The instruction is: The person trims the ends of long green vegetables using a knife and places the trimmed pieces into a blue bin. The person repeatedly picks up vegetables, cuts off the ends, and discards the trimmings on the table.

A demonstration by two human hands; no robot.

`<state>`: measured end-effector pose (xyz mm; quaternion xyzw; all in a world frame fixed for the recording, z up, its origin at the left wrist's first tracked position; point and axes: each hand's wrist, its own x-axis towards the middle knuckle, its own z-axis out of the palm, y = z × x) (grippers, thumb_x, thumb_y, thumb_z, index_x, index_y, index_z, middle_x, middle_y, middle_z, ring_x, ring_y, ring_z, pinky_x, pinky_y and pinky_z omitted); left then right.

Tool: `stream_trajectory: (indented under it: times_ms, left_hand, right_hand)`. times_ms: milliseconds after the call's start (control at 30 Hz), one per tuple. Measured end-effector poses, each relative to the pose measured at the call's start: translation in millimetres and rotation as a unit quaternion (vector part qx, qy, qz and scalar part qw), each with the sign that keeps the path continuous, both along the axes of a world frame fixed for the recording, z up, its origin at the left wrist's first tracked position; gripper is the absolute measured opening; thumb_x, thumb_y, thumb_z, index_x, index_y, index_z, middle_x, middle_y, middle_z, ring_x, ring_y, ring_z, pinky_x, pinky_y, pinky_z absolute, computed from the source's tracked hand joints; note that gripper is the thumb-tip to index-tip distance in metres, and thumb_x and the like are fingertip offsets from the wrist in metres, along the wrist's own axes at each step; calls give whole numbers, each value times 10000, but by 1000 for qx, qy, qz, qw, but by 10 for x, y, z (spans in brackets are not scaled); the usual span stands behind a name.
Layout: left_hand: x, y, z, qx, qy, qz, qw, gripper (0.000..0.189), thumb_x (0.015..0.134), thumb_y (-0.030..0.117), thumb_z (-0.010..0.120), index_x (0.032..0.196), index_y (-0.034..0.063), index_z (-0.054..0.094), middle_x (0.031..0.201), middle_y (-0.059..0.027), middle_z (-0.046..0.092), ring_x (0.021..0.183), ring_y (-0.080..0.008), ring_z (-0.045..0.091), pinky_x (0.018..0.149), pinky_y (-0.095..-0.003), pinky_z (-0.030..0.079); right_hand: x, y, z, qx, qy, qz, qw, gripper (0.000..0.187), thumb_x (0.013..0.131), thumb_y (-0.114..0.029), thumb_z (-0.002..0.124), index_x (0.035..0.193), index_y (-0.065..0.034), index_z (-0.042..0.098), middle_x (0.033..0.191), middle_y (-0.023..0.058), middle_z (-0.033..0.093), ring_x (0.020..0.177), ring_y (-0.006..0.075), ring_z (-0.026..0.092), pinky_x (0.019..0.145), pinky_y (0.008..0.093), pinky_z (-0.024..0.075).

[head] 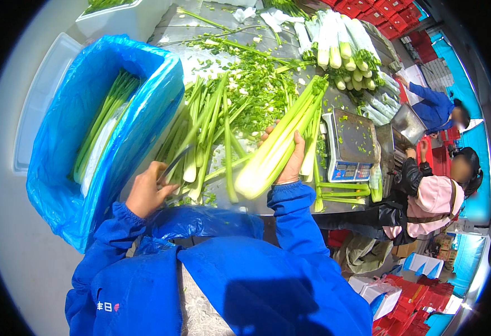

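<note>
In my right hand [292,161] is a thick head of celery [277,143], its pale base toward me and its cut tops pointing away to the right. My left hand [148,189] grips a knife [177,161] whose narrow dark blade points up and away. Loose celery stalks [190,166] lie on the metal table just beyond that blade, and one stalk there is blurred. Chopped celery leaves and bits [258,84] spread over the tabletop behind the held head. More stalks [310,159] rest beside my right hand.
At left stands a bin lined with blue plastic [161,84], celery inside. A digital scale [350,143] sits right of my right hand. Wrapped celery heads [342,50] are piled at the back right. Two people [434,197] work at the right, near red crates [417,298].
</note>
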<state>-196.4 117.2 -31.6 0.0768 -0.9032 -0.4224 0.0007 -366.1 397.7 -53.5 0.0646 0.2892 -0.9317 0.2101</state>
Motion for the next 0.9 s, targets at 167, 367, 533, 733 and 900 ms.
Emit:
stream_trajectory:
  times_ms: [167,367,533,733,900]
  left_hand:
    - [-163,537,37,373,-127,-15,919,398,854,168,711,1170,-24,566,765,-36,633,520,-87,552,467,-249,441]
    - [-298,881,113,401,-133,-61,904,397,901,252,662,1175,-13,551,729,-53,614,472,-94,528,426,-253,427]
    - [-272,909,51,359,-107,-30,927,268,937,211,611,1086,-12,607,717,-60,642,462,-102,543,438,-258,441]
    - [-326,955,78,21,145,-61,987,173,888,79,614,784,7,495,628,-110,574,530,-166,533,514,-356,425]
    - [-212,829,143,333,-29,-199,921,137,903,91,594,808,21,524,621,-17,514,538,-84,465,507,-256,380]
  right_hand:
    - [47,-73,35,20,-24,-28,999,502,923,-461,487,1231,-64,506,1053,153,612,927,280,604,813,406,525]
    - [173,-156,73,62,-22,-25,998,574,941,-532,472,1241,-44,512,1103,170,616,995,300,615,864,433,528]
    - [222,-136,119,-4,-4,-26,1000,569,975,-490,443,1292,-18,455,1191,194,575,1098,333,564,1002,485,449]
    - [178,-158,25,57,-20,-61,996,545,975,-437,484,1282,11,434,1166,183,573,1089,331,562,1001,486,446]
    - [-122,67,-412,177,2,-51,983,414,946,-311,589,1201,-11,462,1103,177,595,920,296,627,795,432,542]
